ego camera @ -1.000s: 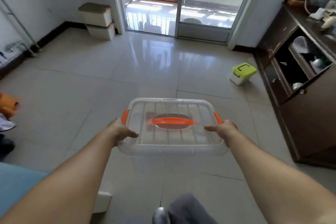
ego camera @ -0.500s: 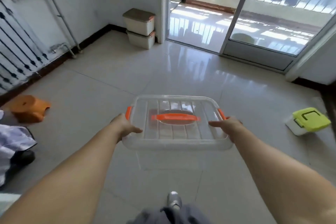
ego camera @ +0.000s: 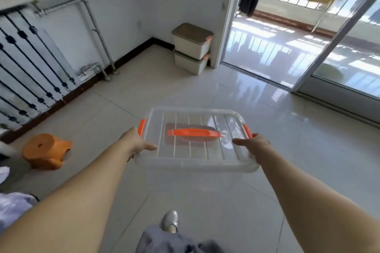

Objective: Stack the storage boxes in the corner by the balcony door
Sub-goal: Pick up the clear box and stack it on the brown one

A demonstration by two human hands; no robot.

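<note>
Head view: my left hand (ego camera: 138,143) grips the left end of the clear storage box (ego camera: 195,141), thumb laid over the lid edge just below the orange side clip (ego camera: 141,127); the other fingers go under the rim, I think, though they are hidden. My right hand (ego camera: 255,146) holds the right end the same way, thumb on top near the right clip (ego camera: 247,130). The box sits level in the lower middle of the frame, held above the tiled floor (ego camera: 205,92), its orange lid handle (ego camera: 194,132) lying flat. In the upper middle, two cream boxes (ego camera: 192,48) stand stacked in the corner beside the balcony door frame (ego camera: 230,16). They look larger and more central than half a second ago, and the green-lidded box has left the frame. An orange stool (ego camera: 46,151) lies at the left.
</note>
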